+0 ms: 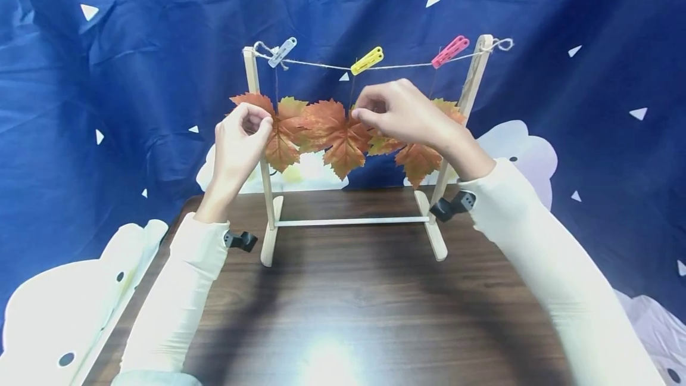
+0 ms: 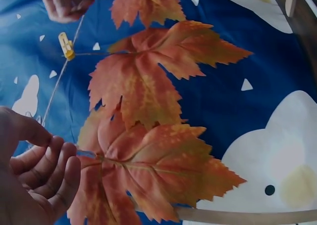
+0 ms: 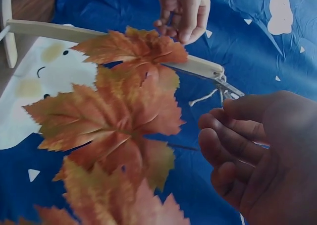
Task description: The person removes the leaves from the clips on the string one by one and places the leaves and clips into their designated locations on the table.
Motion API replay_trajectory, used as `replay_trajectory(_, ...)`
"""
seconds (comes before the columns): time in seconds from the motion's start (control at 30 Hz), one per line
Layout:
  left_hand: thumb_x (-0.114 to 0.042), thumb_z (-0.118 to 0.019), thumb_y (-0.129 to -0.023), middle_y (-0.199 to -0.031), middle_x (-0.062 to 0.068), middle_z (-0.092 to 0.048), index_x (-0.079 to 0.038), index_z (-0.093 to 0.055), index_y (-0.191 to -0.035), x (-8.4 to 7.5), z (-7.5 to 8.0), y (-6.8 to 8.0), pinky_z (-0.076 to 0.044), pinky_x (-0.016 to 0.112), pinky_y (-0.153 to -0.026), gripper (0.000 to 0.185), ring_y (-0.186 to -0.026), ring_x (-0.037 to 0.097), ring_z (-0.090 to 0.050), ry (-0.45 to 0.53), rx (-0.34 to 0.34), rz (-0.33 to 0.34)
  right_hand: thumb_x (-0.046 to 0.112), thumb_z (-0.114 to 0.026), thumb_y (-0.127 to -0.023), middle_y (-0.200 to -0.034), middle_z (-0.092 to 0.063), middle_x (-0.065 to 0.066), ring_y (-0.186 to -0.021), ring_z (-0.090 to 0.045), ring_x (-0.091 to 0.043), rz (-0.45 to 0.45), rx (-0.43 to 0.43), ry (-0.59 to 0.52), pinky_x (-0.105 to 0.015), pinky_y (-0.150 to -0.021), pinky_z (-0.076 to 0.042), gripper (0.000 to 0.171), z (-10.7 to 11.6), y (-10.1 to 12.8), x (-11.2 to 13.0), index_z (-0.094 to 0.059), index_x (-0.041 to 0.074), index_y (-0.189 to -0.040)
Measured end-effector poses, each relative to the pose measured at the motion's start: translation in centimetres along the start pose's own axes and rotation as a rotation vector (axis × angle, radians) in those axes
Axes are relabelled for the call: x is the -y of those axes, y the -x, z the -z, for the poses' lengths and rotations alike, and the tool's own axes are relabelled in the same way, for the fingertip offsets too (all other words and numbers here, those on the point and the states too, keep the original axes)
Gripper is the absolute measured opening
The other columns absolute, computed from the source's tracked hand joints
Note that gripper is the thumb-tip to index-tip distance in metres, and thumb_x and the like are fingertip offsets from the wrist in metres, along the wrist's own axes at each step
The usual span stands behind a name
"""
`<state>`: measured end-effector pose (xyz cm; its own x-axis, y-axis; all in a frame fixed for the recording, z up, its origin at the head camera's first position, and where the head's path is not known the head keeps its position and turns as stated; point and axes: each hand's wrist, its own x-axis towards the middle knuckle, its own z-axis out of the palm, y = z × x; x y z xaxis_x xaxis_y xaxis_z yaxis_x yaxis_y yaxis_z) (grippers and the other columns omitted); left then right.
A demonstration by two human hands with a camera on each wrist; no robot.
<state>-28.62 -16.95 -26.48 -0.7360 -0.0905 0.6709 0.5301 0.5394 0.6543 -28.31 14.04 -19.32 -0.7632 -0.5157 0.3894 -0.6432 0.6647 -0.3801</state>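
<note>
Hands are up at a small wooden rack [image 1: 261, 153] that stands on a dark brown table [image 1: 354, 308]. A string [image 1: 321, 65] runs between the tops of the rack's two posts. Three pegs sit on the string: a grey peg [image 1: 281, 52] on the left, a yellow peg [image 1: 367, 61] in the middle and a pink peg [image 1: 450, 51] on the right.

Orange leaves [image 1: 334, 133] hang in a row under the string, between the posts. Thin stems go up from the leaves to the string.

The left hand [image 1: 239, 143] is by the left post, at the left leaf [image 1: 281, 130]. Its fingers are curled in, and the tips press together at the edge of that leaf, where the stem starts. In the left wrist view the fingers [image 2: 54, 168] are bent close together right at the base of a leaf.

The right hand [image 1: 404, 115] is in front of the leaves, under the yellow peg and the pink peg. Its thumb and first finger meet in a pinch at the top of the middle leaf [image 1: 343, 136]. In the right wrist view its fingers [image 3: 228, 140] are curled in, and I cannot tell what they hold.

A blue cloth [image 1: 134, 64] with white triangles and white cloud shapes hangs behind the rack.
</note>
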Motion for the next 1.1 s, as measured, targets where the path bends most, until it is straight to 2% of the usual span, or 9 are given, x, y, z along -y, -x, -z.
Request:
replay_trajectory(0.3, -0.014, -0.066, -0.098, -0.083, 0.004, -0.070, -0.002, -0.075, -0.104, -0.8, -0.7, -1.8, -0.044, 0.018, -0.071, 0.016, -0.073, 0.004, -0.059, 0.010, -0.029, 0.017, 0.027, -0.064, -0.107, -0.098, -0.077, -0.007, -0.087, -0.062, -0.018, -0.002, 0.015, -0.012, -0.032, -0.079, -0.048, 0.022, 0.5, -3.1, 2.1, -0.078, 0.010, -0.113)
replay_trajectory(0.6, -0.011, -0.063, -0.098, -0.093, 0.010, -0.073, -0.002, -0.075, -0.109, -1.5, -1.0, -3.0, -0.048, 0.016, -0.078, 0.018, -0.081, 0.007, -0.063, -0.007, -0.060, 0.024, 0.025, -0.064, -0.107, -0.096, -0.075, -0.003, -0.083, -0.061, -0.012, 0.018, -0.055, 0.015, -0.023, -0.077, -0.045, 0.020, 0.6, -6.4, 4.4, -0.077, 0.011, -0.110)
replay_trajectory(0.83, -0.011, -0.060, -0.101, -0.116, 0.013, -0.077, -0.001, -0.074, -0.120, -2.8, -1.2, -3.7, -0.057, 0.019, -0.093, 0.025, -0.100, 0.022, -0.076, -0.037, -0.070, -0.001, 0.031, -0.062, -0.107, -0.114, -0.073, -0.002, -0.099, -0.060, -0.010, -0.048, -0.140, 0.021, -0.023, -0.089, -0.048, 0.027, 1.3, -8.5, 5.9, -0.072, 0.012, -0.124)
replay_trajectory(0.97, -0.011, -0.060, -0.102, -0.123, 0.014, -0.078, 0.000, -0.074, -0.124, -3.3, -1.3, -4.0, -0.059, 0.025, -0.101, 0.028, -0.111, 0.023, -0.078, -0.026, -0.059, 0.021, 0.038, -0.061, -0.108, -0.129, -0.070, -0.001, -0.110, -0.059, -0.011, -0.109, -0.120, 0.047, -0.022, -0.097, -0.050, 0.038, 1.5, -9.5, 6.4, -0.064, 0.013, -0.136)
replay_trajectory(1.1, -0.011, -0.060, -0.102, -0.125, 0.013, -0.078, 0.000, -0.074, -0.126, -3.7, -1.4, -4.4, -0.058, 0.027, -0.103, 0.029, -0.115, 0.023, -0.077, -0.046, -0.056, 0.036, 0.042, -0.058, -0.108, -0.141, -0.065, -0.003, -0.123, -0.060, -0.014, -0.142, -0.089, 0.058, -0.024, -0.105, -0.050, 0.046, 1.4, -10.5, 6.8, -0.059, 0.013, -0.144)
